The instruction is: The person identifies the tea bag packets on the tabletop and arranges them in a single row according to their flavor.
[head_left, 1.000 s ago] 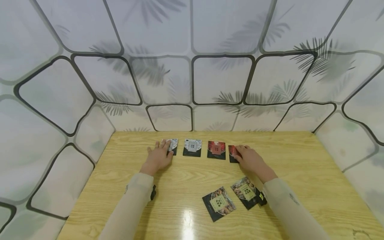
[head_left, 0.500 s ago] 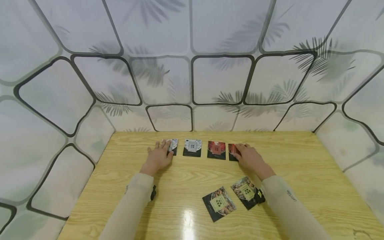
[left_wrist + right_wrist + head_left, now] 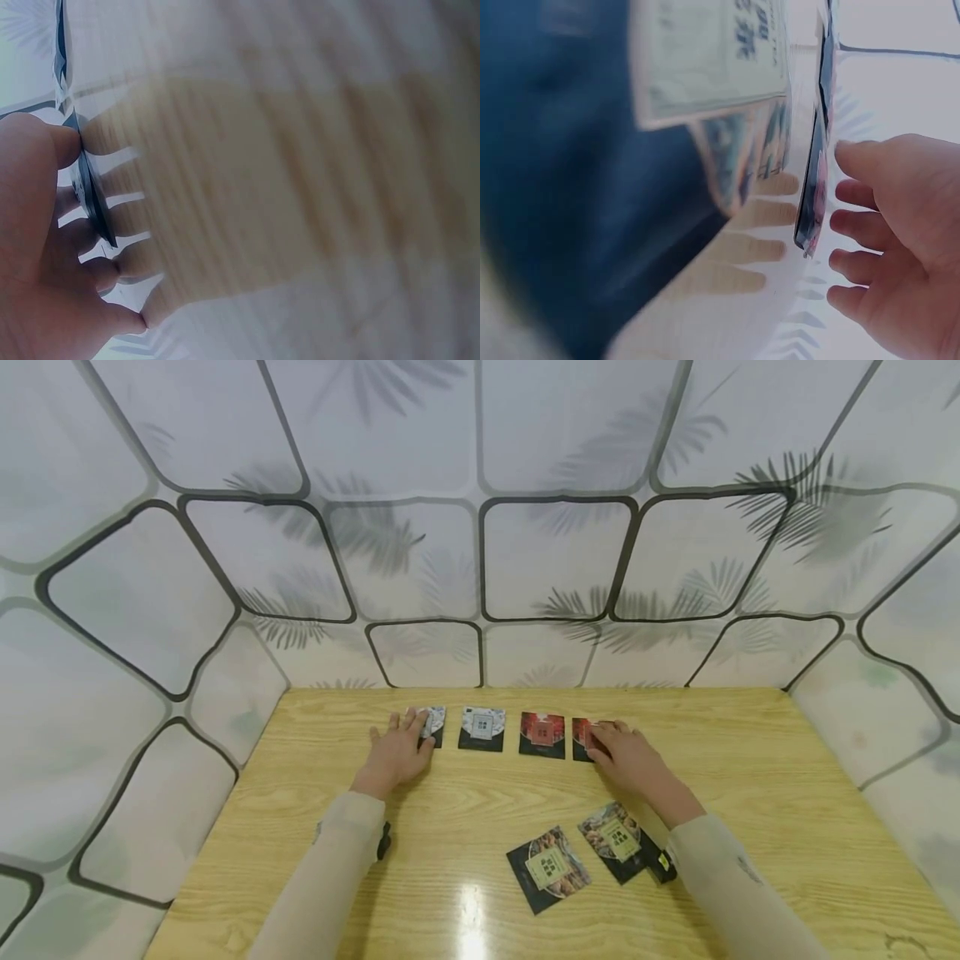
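Note:
Spread fingers of my left hand (image 3: pixel 396 756) rest over the leftmost white-and-black sachet (image 3: pixel 437 727) at the back of the table, covering its left part. Seen from the left wrist, the sachet (image 3: pixel 91 199) lies flat under the thumb and fingers. My right hand (image 3: pixel 630 760) hovers over the rightmost red-and-black sachet (image 3: pixel 580 745), its fingers loosely bent and hiding that sachet's right side. A small gap shows between the fingertips (image 3: pixel 838 221) and the red sachet (image 3: pixel 814 195) in the right wrist view.
Between the hands, a second white-and-black sachet (image 3: pixel 482 729) and a second red-and-black one (image 3: pixel 542 735) continue the row. Nearer, two brown-patterned sachets with yellowish labels, one left (image 3: pixel 549 868) and one right (image 3: pixel 615 842), lie at angles on the wooden table (image 3: pixel 450 827). Patterned walls (image 3: pixel 555 560) enclose the table.
The rightmost red sachet has slid slightly toward the back, into line with the row. My right hand has then lifted and shifted a little right, uncovering more of it. My left hand stays put.

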A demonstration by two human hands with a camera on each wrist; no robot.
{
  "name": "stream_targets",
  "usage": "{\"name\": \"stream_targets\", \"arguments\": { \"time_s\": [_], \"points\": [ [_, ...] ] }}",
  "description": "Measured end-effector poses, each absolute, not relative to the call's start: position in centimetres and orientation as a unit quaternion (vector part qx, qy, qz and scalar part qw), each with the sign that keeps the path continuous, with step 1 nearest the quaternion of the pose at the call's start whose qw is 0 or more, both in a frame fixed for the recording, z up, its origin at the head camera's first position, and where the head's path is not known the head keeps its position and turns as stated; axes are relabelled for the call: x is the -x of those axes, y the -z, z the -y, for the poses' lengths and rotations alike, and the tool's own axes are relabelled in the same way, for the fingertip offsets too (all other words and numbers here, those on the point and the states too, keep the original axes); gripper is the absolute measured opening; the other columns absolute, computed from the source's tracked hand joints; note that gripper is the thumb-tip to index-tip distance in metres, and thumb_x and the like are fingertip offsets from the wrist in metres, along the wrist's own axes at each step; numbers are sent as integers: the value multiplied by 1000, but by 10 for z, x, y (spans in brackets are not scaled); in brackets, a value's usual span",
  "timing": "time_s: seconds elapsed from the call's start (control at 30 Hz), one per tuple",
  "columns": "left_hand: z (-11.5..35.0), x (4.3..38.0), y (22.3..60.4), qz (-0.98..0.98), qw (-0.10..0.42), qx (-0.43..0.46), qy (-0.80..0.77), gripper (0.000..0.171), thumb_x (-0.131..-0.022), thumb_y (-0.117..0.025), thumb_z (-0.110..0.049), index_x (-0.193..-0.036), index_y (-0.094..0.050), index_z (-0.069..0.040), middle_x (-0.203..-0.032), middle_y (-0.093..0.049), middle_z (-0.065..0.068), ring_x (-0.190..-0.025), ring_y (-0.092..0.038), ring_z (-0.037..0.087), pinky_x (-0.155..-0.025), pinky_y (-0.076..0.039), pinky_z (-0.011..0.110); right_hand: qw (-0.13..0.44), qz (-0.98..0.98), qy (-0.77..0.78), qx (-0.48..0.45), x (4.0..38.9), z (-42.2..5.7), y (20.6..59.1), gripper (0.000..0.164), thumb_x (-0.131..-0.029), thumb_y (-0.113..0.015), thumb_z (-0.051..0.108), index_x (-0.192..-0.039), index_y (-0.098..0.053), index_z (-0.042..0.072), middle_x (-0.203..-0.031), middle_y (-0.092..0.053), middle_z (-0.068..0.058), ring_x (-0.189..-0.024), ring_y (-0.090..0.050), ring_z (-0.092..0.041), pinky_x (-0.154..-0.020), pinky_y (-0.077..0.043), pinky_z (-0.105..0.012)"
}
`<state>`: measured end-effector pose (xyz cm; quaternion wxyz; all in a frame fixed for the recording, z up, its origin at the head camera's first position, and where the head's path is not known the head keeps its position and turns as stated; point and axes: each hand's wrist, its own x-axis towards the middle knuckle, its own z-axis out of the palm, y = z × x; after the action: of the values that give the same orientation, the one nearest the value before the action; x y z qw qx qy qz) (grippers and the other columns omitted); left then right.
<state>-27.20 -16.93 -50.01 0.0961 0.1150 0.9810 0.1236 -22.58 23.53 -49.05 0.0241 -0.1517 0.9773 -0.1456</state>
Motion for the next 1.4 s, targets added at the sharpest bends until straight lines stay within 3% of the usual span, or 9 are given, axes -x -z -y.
{"name": "stream_targets", "arguments": {
  "time_s": [0.27, 0.8, 1.4],
  "points": [
    [171, 273, 500, -980, 99, -115, -126, 66, -114, -36, -42, -171, -18, -13, -177, -15, 18, -162, -11, 48, -121, -11, 82, 26, -969, 172, 176, 196, -240, 494, 55, -110, -56, 30, -156, -49, -2, -157, -49, -31, -152, -31, -58, -122, -26, -73],
    [170, 273, 500, -979, 99, -116, -134, 65, -114, -36, -42, -171, -19, -13, -177, -14, 18, -162, -11, 48, -122, -9, 82, 61, -939, 211, 265, 128, -243, 492, 47, -109, -59, 27, -149, -59, 3, -154, -56, -25, -148, -40, -56, -118, -32, -75],
    [171, 274, 501, -979, 99, -118, -132, 66, -114, -37, -42, -171, -20, -13, -176, -15, 18, -162, -12, 49, -121, -10, 83, 40, -957, 187, 216, 122, -251, 495, 47, -109, -60, 33, -149, -61, 9, -152, -59, -19, -149, -42, -53, -117, -37, -71]
  ]
}}
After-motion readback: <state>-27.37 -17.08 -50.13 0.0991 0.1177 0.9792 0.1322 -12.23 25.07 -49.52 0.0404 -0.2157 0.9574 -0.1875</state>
